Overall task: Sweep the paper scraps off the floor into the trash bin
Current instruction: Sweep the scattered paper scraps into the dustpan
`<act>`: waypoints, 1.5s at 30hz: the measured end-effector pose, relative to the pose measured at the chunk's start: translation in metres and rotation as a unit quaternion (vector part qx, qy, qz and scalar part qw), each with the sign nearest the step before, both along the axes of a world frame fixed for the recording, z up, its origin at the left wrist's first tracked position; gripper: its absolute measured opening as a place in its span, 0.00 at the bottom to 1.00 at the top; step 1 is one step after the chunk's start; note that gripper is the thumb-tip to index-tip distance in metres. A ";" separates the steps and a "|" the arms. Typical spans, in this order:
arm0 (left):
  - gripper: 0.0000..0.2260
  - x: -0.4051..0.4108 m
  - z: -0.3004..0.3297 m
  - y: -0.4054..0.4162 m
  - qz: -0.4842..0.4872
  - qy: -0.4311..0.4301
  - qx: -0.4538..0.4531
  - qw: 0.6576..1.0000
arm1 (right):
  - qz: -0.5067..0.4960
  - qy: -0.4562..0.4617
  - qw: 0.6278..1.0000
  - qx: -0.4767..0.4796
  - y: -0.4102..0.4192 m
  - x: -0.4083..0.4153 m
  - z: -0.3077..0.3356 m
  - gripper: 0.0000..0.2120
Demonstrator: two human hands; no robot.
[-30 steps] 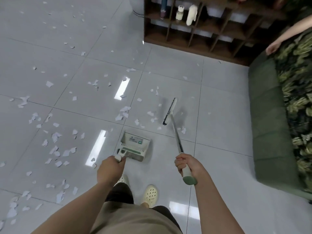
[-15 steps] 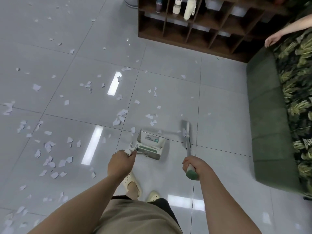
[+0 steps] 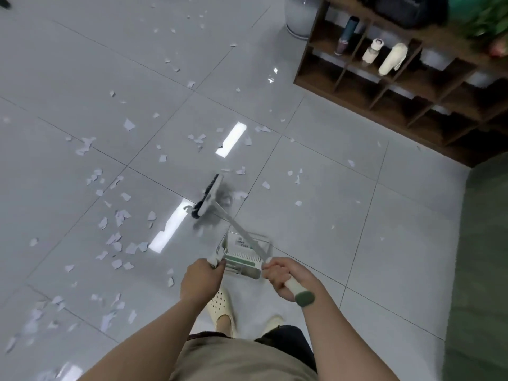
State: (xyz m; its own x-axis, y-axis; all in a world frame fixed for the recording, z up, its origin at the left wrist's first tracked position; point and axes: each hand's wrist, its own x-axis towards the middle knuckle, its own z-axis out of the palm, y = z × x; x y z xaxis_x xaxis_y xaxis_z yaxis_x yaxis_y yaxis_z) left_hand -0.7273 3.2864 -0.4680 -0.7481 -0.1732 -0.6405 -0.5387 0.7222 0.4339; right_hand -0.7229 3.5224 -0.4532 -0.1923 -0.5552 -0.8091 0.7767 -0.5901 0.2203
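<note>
While our right hand point(image 3: 284, 279) is wrapped tight around the white grip of the broom point(image 3: 242, 232), just above its green end cap, our left hand point(image 3: 202, 279) is curled round the handle of the dustpan point(image 3: 243, 257), so both are busy holding tools. From the right hand the metal shaft runs up and to the left, crossing over the dustpan, and ends at the broom head point(image 3: 207, 199), which sits on the floor point(image 3: 357, 215) a little farther out. It's blurred, so we can't say exactly how the bristles meet the tile. The dustpan stands just in front of our feet, between the two hands, and as far as we can tell there's nothing much in it, though the shaft and the blur hide part of it.

Honestly, we're barely started. Paper scraps point(image 3: 118, 243) are all over the place: a thick patch to the left of the broom head, another bunch near the bottom left corner, a scatter to the right of the broom, and loose bits trailing off toward the far side of the room and up near the wooden shelf point(image 3: 384, 86). Nothing looks gathered into a proper pile yet.

We can't spot a trash bin anywhere in view, so the dumping part is clearly still ahead. Our guess: herd the near-left patch together first, get it into the pan, then go after the far stragglers.
</note>
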 end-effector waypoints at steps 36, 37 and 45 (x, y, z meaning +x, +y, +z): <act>0.21 -0.059 0.019 0.310 -0.245 0.056 -0.116 0.961 | -0.029 -0.047 0.892 0.449 0.384 0.061 0.020 0.12; 0.22 -0.061 0.018 0.314 -0.248 0.055 -0.114 0.961 | -0.007 -0.047 0.890 0.454 0.384 0.060 0.019 0.12; 0.23 -0.068 0.013 0.304 -0.240 0.043 -0.106 0.964 | 0.256 0.006 0.872 0.417 0.316 0.013 0.001 0.10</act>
